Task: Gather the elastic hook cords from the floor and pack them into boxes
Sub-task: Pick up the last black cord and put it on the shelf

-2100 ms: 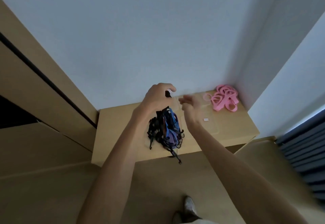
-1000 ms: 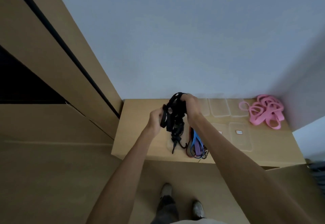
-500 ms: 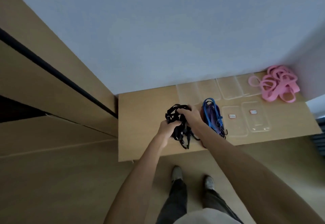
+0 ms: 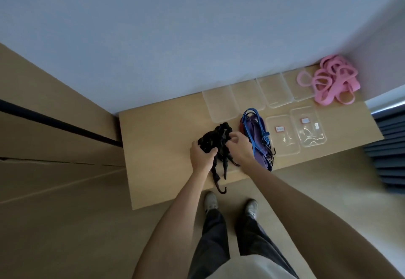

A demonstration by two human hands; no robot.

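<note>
Now both hands grip black cords (image 4: 215, 140), tabletop edge (image 4: 238, 178)

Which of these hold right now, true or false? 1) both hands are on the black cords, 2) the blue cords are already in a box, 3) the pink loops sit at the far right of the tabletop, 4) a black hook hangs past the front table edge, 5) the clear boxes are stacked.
1. Both hands hold the tangled bundle of black elastic hook cords: true. Left hand grips it, right hand pinches it.
2. The blue and purple elastic cords lie in a box: cannot be told as stated, so false; they lie in a heap and no box wall shows round them.
3. The pink elastic loops lie at the far right of the light wooden tabletop: true.
4. A black hook hangs past the front edge: true.
5. The clear plastic boxes are stacked: false, they lie side by side.
</note>
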